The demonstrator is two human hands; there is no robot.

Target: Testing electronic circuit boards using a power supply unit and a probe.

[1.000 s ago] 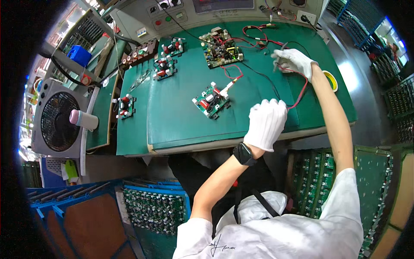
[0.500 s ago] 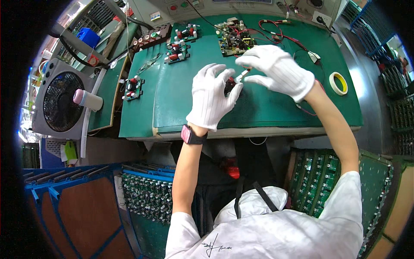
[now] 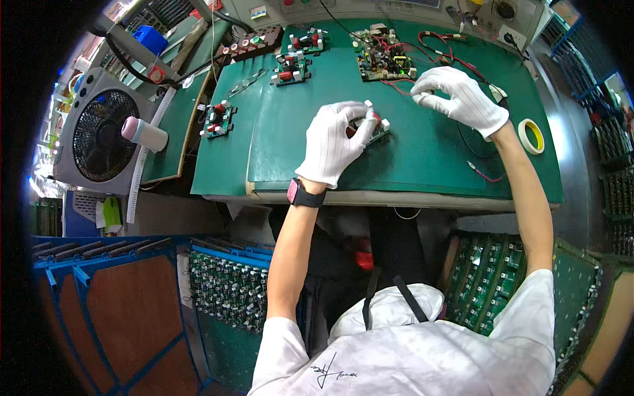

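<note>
My left hand (image 3: pixel 332 146), in a white glove, has its fingers closed around a small circuit board. The board (image 3: pixel 381 134) is tilted above the green mat, with a red part and white connectors showing past the fingertips; the rest is hidden by the glove. To the right and farther back, my gloved right hand (image 3: pixel 464 104) is raised with its fingers curled together. A thin red wire (image 3: pixel 396 86) runs from the larger, crowded circuit board (image 3: pixel 383 58) to its fingertips. The wire's end is hidden in them. The two hands are apart.
Small circuit boards (image 3: pixel 290 70) with red parts stand at the back left, one (image 3: pixel 218 120) nearer the left edge. A tape roll (image 3: pixel 530 136) lies at the right, near cables (image 3: pixel 456 59). A fan (image 3: pixel 104 135) and a pink-capped bottle (image 3: pixel 144 134) are far left.
My right hand has drawn away to the right from the small board, which stays in my left hand. The white connector between the hands no longer shows there. The whole view has shifted slightly.
</note>
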